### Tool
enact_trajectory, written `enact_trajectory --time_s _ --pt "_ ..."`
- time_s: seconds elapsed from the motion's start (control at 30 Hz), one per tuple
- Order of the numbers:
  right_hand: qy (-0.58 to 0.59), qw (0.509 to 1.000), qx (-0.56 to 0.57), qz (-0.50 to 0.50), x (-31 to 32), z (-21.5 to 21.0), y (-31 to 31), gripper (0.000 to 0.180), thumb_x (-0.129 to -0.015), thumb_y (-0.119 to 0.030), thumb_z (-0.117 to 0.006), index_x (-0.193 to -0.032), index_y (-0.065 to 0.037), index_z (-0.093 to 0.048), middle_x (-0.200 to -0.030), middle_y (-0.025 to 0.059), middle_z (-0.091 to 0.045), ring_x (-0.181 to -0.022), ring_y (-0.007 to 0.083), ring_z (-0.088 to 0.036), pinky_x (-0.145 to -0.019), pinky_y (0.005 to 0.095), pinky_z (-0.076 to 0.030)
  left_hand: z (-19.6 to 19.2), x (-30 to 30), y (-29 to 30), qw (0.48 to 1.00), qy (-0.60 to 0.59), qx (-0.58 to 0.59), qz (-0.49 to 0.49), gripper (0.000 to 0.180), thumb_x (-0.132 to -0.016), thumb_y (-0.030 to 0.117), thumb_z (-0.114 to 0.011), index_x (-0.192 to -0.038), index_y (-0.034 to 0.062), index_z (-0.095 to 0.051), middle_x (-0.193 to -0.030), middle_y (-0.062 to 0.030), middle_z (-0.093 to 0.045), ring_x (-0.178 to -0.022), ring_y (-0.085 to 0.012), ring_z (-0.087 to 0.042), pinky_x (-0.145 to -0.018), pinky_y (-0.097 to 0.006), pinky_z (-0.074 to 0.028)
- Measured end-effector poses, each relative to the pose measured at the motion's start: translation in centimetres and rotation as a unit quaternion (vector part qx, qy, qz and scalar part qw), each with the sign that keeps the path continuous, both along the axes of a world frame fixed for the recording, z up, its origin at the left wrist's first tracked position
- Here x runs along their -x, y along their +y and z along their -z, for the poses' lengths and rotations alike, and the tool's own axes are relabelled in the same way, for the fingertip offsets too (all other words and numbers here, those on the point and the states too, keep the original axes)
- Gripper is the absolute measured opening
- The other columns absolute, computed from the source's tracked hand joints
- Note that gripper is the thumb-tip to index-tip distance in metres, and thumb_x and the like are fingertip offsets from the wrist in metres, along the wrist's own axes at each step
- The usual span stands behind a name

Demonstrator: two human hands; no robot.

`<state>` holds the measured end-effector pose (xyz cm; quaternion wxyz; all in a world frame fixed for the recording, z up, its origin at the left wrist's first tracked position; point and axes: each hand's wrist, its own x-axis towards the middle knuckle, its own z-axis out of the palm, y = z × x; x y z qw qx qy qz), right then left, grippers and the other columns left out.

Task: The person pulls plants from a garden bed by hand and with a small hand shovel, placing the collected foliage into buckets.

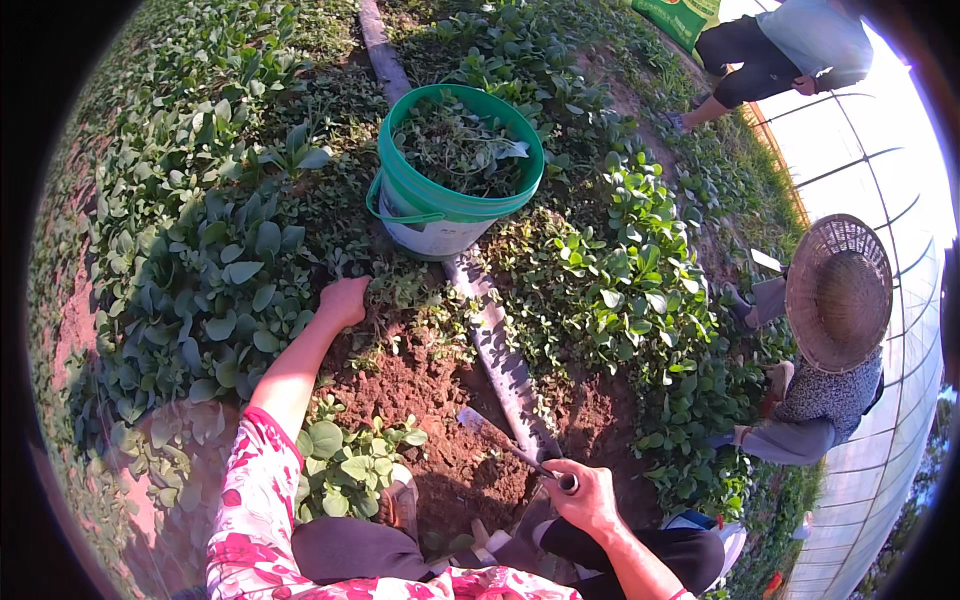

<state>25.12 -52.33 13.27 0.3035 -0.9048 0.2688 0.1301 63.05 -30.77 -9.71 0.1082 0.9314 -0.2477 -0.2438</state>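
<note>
My right hand is wrapped round the handle of a small weeding tool, low over the bare soil. Its narrow metal blade points forward and left, next to a dark flat irrigation hose. Further forward on the left, my left hand is curled in among low weeds; its fingertips are hidden, and what they grip does not show. A green-rimmed bucket full of pulled weeds stands just beyond it, over the hose.
Broad-leaved green plants grow thickly on the left, with more plants on the right. Close to my shoe is a leafy clump. A person in a woven hat crouches at right; another person bends beyond, near a green sack.
</note>
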Motion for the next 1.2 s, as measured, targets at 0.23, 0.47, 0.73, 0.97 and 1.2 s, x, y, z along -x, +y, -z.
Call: enact_trajectory --time_s 0.23,0.47,0.73,0.97,1.2 --pt "-0.096 0.984 0.143 0.05 0.9 -9.6 -5.7 0.02 -0.073 -0.006 -0.072 -0.094 -0.006 -0.071 -0.053 0.0033 -0.055 -0.046 0.0092 -0.05 -0.048 0.0237 -0.042 1.1 3.3 2.5 0.909 0.13 0.385 -0.092 0.03 -0.081 0.022 -0.066 -0.103 0.0019 -0.064 -0.084 -0.0141 -0.069 -0.078 -0.0202 -0.062 -0.072 -0.034 -0.048" --pt "-0.119 0.985 0.123 0.022 0.1 -9.6 -6.1 0.019 -0.072 -0.003 -0.071 -0.09 -0.004 -0.069 -0.054 0.0037 -0.054 -0.047 0.0084 -0.05 -0.047 0.0221 -0.039 -0.5 4.4 5.2 0.967 0.099 0.21 -0.102 0.03 -0.078 0.015 -0.065 -0.105 0.0023 -0.064 -0.086 -0.0074 -0.069 -0.079 -0.0177 -0.063 -0.071 -0.032 -0.049" --pt "-0.13 0.977 0.157 -0.065 0.5 -10.8 -5.1 0.024 -0.069 -0.003 -0.074 -0.092 -0.007 -0.068 -0.071 0.0109 -0.066 -0.054 0.0228 -0.063 -0.052 0.0282 -0.048 -18.4 -0.8 -1.4 0.805 -0.266 0.531 -0.002 0.03 -0.077 0.005 -0.068 -0.107 0.0024 -0.065 -0.1 -0.0098 -0.069 -0.089 -0.0229 -0.066 -0.083 -0.033 -0.05" --pt "-0.178 0.968 0.159 -0.077 1.1 -10.9 -4.6 0.024 -0.07 -0.003 -0.073 -0.092 -0.007 -0.067 -0.071 0.0109 -0.066 -0.057 0.0258 -0.064 -0.053 0.0294 -0.05 -23.4 -10.2 -13.7 0.888 -0.359 0.274 -0.088 0.057 -0.069 0.033 -0.078 -0.119 0.0154 -0.056 -0.11 -0.0179 -0.061 -0.108 -0.0342 -0.057 -0.089 -0.042 -0.05" --pt "-0.142 0.972 0.179 -0.06 2.2 -10.7 -4.7 0.025 -0.069 -0.002 -0.072 -0.093 -0.006 -0.067 -0.071 0.0109 -0.065 -0.058 0.0253 -0.064 -0.053 0.0293 -0.05 -18.1 -3.8 -11.6 0.876 -0.265 0.402 -0.015 0.044 -0.071 0.022 -0.076 -0.113 0.0122 -0.065 -0.125 -0.0099 -0.055 -0.115 -0.0311 -0.054 -0.097 -0.038 -0.046"
